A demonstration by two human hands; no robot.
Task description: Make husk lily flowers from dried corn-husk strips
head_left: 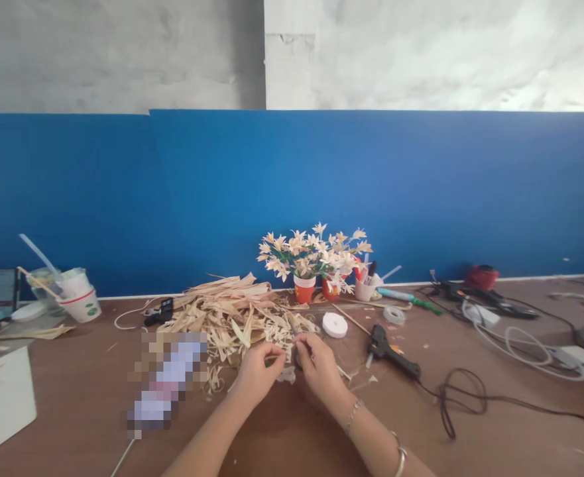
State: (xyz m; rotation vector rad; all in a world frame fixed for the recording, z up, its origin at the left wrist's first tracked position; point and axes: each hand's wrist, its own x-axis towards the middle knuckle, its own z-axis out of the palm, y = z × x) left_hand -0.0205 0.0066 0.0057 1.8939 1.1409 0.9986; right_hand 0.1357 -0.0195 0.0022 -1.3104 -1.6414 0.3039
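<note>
Nearest, on the brown table (282,447), two bracelets circle the right forearm; the right hand (316,361) curls closed around a scissors-like tool (292,325), its pointed end aimed away from the person; just beside it, the left hand (264,364) pinches thumb and fingertips together, a small green piece (270,362) showing between them, too small to make out fully; right past the hands spreads a heap of dry pale husks (242,311); right of it lie a white round spool (335,325) and a black glue gun (394,353), its cord looping rightward; farther back, pale flowers (316,250) fill red cups (304,290), near a white cup (364,289) of tools; behind them stands a blue panel (321,172), below a grey wall (122,53).
</note>
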